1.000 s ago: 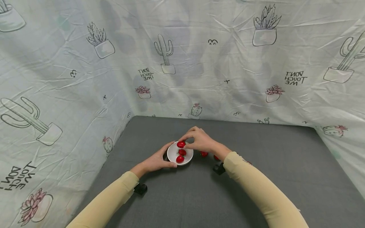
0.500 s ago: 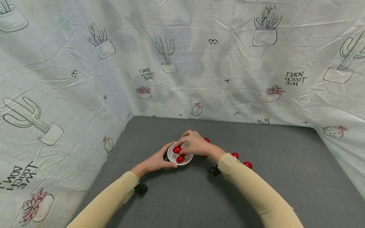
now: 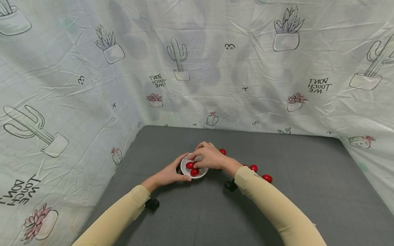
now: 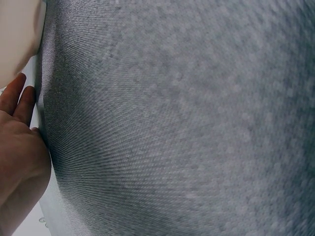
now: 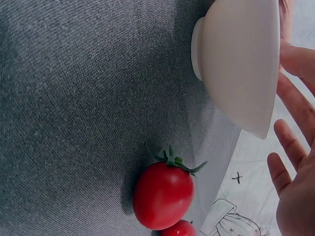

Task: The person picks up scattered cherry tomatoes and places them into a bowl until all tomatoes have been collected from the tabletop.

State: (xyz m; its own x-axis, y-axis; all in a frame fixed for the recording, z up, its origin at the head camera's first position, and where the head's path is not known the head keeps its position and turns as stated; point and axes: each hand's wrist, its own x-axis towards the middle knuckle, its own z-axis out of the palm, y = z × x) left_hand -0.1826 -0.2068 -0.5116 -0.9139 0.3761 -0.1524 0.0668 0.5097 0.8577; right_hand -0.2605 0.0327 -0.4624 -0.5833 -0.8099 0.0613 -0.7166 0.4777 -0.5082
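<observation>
Two cherry tomatoes point(image 3: 189, 165) show in the white bowl point(image 5: 241, 64), left hand point(image 3: 170, 173) gripping its side. Right hand point(image 3: 210, 157) is over it, can't tell if it's pinching one. Probably the placing step, so next calls for a gentle let-go. Loose tomatoes point(image 5: 165, 196) sit nearby.

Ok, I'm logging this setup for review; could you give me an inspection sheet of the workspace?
Surface: grey table, fabric-textured.
Job's things: white bowl upright, at least two red tomatoes inside; loose tomatoes on the table, right of it.
Clutter: nothing seen.
Hands: left hand around the bowl's left side; right hand over the bowl, fingers near the tomatoes, grip unclear.
Cables: nothing seen.
Surroundings: pale cloth backdrop printed with potted plants; black devices at the wrists.
</observation>
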